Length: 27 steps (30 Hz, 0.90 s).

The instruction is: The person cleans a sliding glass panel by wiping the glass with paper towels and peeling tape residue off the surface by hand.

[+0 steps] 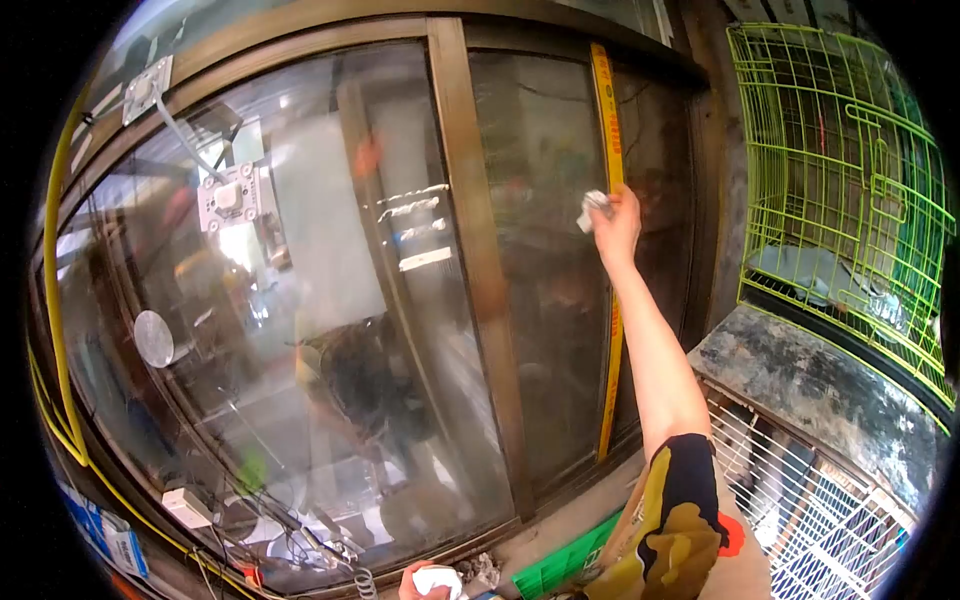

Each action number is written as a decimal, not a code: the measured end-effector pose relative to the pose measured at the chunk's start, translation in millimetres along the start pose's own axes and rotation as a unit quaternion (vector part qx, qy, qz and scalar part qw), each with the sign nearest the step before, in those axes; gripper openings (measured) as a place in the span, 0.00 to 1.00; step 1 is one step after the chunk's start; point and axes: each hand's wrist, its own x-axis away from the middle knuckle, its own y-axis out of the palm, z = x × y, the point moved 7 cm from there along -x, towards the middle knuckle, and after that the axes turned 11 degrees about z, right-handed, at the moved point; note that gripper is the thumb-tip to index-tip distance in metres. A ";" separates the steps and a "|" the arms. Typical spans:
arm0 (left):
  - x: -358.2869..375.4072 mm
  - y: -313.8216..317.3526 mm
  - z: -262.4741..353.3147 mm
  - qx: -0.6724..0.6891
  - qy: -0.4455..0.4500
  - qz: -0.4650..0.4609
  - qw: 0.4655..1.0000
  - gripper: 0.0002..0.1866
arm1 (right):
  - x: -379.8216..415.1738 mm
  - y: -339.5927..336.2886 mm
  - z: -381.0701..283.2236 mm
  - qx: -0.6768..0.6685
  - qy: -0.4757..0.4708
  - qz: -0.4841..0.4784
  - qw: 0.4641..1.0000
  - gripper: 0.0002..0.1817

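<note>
My right hand (620, 228) is raised on an outstretched arm, its fingers pinched on a crumpled white tissue (592, 211). It is right in front of the dark window pane (540, 300), beside a long yellow strip with red lettering (608, 130). Low at the bottom edge, my left hand (411, 584) shows only in part, closed around a white wad of tissue (438, 579). A brown window frame post (483, 270) stands between the dark pane and a larger glass pane (330, 250) on the left.
On the right, a lime-green wire cage (840, 170) stands on a worn dark board (810, 385), above a white wire rack (800, 500). A green plastic piece (565, 555) lies under the window. Yellow tubing (52, 250) runs down the left, near a small white box (186, 508).
</note>
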 end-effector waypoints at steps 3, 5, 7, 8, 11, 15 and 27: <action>-11.0 16.8 10.8 -0.009 0.017 -0.026 0.999 0.30 | -24.9 20.2 5.7 -0.110 0.102 0.011 0.989 0.13; -19.8 23.6 9.3 -0.003 0.010 -0.033 0.999 0.30 | -31.2 17.9 -19.4 -0.043 -0.041 0.058 0.997 0.10; -28.8 29.2 9.9 -0.009 0.024 -0.029 0.999 0.29 | -29.4 32.5 -9.7 -0.052 -0.102 0.067 0.991 0.10; -31.2 32.3 13.6 -0.019 0.040 -0.028 0.999 0.29 | -19.9 38.0 -3.3 -0.059 -0.080 0.048 0.994 0.10; -35.6 41.6 21.6 -0.034 0.046 -0.037 0.998 0.29 | 26.2 33.4 7.1 -0.077 -0.053 0.019 0.995 0.10; -40.3 51.3 22.1 -0.036 0.021 -0.053 0.998 0.28 | 26.6 45.6 6.5 -0.247 0.037 0.018 0.968 0.04; -52.3 124.5 106.0 0.019 0.046 -0.003 0.999 0.30 | -157.0 117.6 -71.3 -0.082 -0.230 0.033 0.969 0.07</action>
